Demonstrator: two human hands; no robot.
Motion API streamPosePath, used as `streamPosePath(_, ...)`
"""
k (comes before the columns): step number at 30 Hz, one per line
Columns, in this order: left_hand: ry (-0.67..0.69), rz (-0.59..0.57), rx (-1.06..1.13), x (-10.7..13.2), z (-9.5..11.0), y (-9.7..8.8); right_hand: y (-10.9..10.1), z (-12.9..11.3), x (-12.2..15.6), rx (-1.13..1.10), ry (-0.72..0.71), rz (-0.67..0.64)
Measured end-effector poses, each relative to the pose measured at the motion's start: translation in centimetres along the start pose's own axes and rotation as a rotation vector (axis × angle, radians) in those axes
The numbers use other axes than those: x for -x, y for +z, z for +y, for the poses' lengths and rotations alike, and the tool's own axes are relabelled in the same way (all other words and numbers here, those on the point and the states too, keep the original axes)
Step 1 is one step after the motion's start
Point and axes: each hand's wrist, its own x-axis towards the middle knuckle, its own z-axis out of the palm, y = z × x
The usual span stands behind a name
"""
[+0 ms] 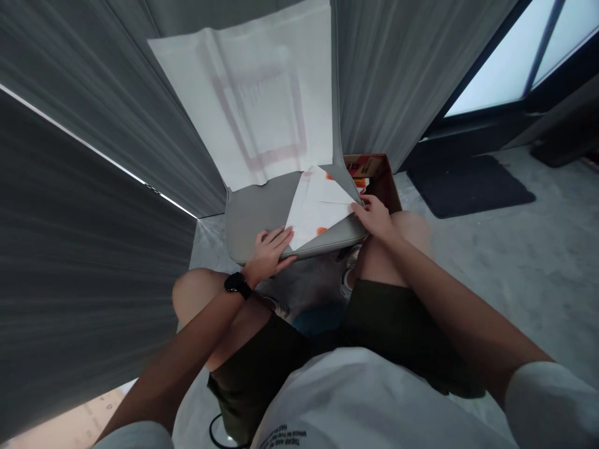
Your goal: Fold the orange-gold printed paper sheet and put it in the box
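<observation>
Folded white paper [311, 212] lies on the chair seat [253, 218] between the hands' fingers, likely light, easily creased; left hand [269, 254] spreads fingers at one corner, right hand [375, 219] pinches another, sensibly.

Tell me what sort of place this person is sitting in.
Probably a curtained-off corner indoors; its wider use can't be told. Grey curtains hang close around the grey chair, and off to the right a dark mat lies on a smooth grey floor.
</observation>
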Motion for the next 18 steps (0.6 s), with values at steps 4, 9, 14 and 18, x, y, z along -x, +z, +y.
streamPosePath(4, -0.011, 0.009, -0.034, 0.8, 1.0, 0.6, 0.6, 1.2, 2.6, 0.152, -0.301, 0.18)
streamPosePath(9, 0.044, 0.035, -0.028, 2.0, 1.3, 1.7, 1.3, 1.2, 6.9, 0.235, -0.623, 0.084)
streamPosePath(14, 0.106, 0.045, 0.059, 2.4, 0.6, 1.9, 2.4, 0.8, 9.9, 0.356, -0.909, -0.248)
streamPosePath(18, 0.112, 0.066, 0.112, 1.9, 0.3, 1.9, 3.2, 1.5, 10.1, 0.458, -1.012, -0.366)
